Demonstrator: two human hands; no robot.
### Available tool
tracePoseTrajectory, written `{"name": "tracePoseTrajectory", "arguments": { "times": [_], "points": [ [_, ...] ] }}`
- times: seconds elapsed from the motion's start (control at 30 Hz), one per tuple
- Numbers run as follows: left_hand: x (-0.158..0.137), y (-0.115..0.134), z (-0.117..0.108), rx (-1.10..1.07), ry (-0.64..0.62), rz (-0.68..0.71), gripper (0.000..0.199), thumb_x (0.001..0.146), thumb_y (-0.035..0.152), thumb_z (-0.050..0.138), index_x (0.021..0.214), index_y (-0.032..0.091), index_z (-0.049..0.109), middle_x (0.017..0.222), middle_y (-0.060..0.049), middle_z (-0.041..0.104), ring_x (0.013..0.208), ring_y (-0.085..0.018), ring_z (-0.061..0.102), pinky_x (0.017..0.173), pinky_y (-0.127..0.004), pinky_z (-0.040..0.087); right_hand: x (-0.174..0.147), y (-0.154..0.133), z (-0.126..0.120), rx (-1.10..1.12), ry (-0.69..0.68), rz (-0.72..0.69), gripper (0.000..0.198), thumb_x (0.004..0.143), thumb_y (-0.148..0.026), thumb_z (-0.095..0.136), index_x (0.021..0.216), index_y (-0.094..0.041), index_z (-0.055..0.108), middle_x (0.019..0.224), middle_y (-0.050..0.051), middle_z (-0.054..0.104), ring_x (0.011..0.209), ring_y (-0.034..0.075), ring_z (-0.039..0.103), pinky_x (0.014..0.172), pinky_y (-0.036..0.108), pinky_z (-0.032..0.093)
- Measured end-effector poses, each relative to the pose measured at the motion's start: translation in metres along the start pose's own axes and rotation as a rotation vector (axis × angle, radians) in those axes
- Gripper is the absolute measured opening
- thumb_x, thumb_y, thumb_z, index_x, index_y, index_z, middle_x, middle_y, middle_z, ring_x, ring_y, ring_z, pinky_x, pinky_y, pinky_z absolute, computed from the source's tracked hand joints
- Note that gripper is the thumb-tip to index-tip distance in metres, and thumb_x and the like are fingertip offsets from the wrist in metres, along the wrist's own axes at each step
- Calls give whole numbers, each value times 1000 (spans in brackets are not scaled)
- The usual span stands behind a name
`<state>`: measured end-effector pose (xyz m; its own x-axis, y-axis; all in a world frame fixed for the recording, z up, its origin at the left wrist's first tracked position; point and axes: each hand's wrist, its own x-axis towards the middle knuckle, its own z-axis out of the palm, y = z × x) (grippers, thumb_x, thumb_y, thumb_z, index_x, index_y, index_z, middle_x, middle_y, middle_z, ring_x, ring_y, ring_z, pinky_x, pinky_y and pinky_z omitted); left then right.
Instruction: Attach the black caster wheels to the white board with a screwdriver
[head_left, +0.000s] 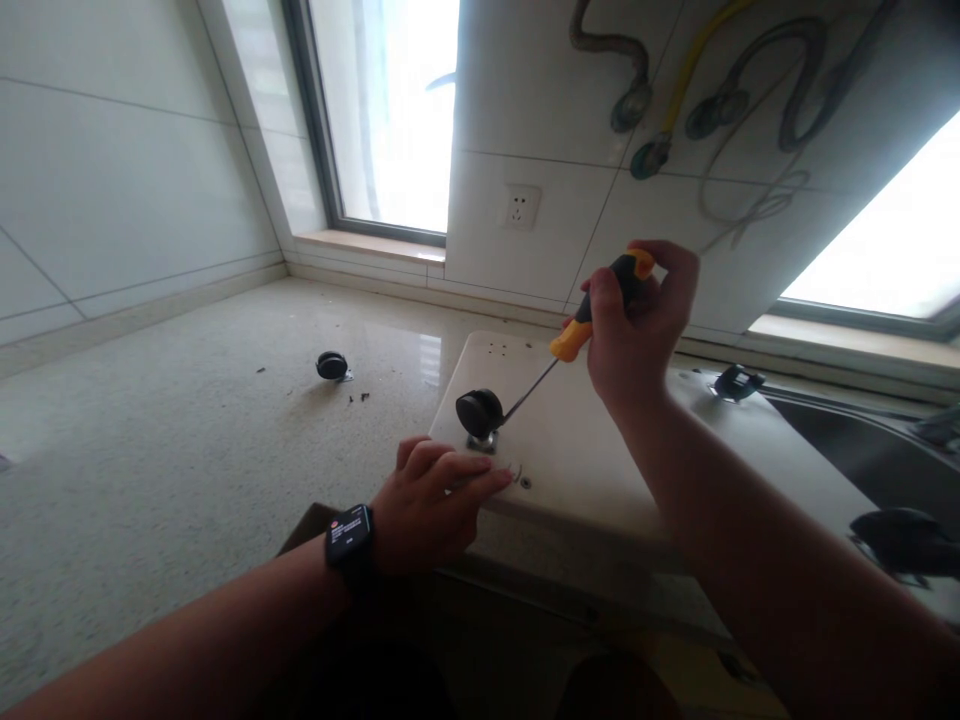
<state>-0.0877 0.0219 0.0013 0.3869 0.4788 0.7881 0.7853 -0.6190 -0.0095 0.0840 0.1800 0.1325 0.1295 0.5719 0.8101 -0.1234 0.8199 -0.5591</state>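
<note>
We seem at screw work on black caster [478,413]; next move likely calls for steady panel [570,440], seated tip. Nearest, left hand [436,503] rests on panel, fingers extended, no grip visible. Caster sits just beyond fingers. Our right hand [639,325] clenches screwdriver [572,340], shaft slanting from fingers toward caster; tip contact unclear. Farther, left of fingers, second caster [331,366] on countertop [375,335].

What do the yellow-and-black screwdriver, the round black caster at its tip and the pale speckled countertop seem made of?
Screwdriver: matte handle, probably plastic or rubber; thin, straight grey shaft, seemingly metal.
Caster: smooth, dark wheel, likely plastic; greyish plate, apparently metal.
Countertop: perhaps polished stone or composite, given its specks and reflections.
</note>
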Motion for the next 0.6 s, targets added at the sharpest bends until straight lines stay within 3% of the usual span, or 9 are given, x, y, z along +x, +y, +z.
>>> {"name": "tracePoseTrajectory", "arguments": {
  "times": [0.2,0.37,0.6],
  "points": [
    [-4,-1,2,-9,-11,-11,49,80,10,66,127,24,64,115,-5,69,99,-24,49,86,-44,38,2,3,-1,-14,-7,-25,26,87,-33,69,106,-34,52,82,-4,58,70,14,62,55,28,58],
    [-7,-2,3,-27,-37,-25,53,80,9,66,130,25,63,118,-5,68,99,-25,48,87,-46,37,6,15,-4,27,-5,-176,34,83,-32,74,108,-29,51,79,-3,56,63,14,61,43,25,52],
    [-6,-1,3,-28,-41,-28,54,79,8,65,130,24,64,118,-5,67,99,-25,47,87,-46,37,3,19,-4,-9,-52,-194,33,87,-38,73,110,-33,51,81,-2,54,65,15,61,44,27,57]
  ]
}}
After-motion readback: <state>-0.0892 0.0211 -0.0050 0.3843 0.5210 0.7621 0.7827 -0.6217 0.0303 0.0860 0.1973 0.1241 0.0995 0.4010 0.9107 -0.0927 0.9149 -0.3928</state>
